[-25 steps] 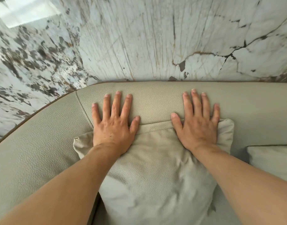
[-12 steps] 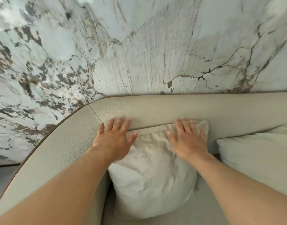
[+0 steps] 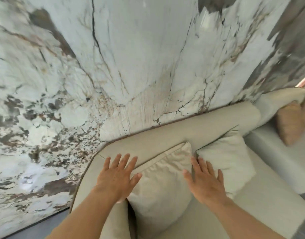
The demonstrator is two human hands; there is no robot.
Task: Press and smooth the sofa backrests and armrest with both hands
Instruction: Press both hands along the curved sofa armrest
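Note:
A beige leather sofa fills the lower right, its backrest (image 3: 191, 128) running along the wall and its armrest (image 3: 89, 185) curving down at the left. A beige cushion (image 3: 158, 187) leans in the corner. My left hand (image 3: 116, 178) is flat with fingers spread where the armrest meets the backrest, its thumb at the cushion's upper left corner. My right hand (image 3: 206, 182) is spread over the cushion's right edge, beside a second pale cushion (image 3: 229, 156). Whether either palm touches the surface is unclear. Neither hand holds anything.
A marble-patterned wall (image 3: 131, 66) rises directly behind the backrest. Farther right, another sofa section carries a tan cushion (image 3: 289, 125). Grey floor (image 3: 36, 226) shows at the lower left, outside the armrest.
The view has pulled back and swung right, showing more sofa and cushions. Both hands have slid back off the backrest top; the left now lies over the corner, the right at the cushion's right edge.

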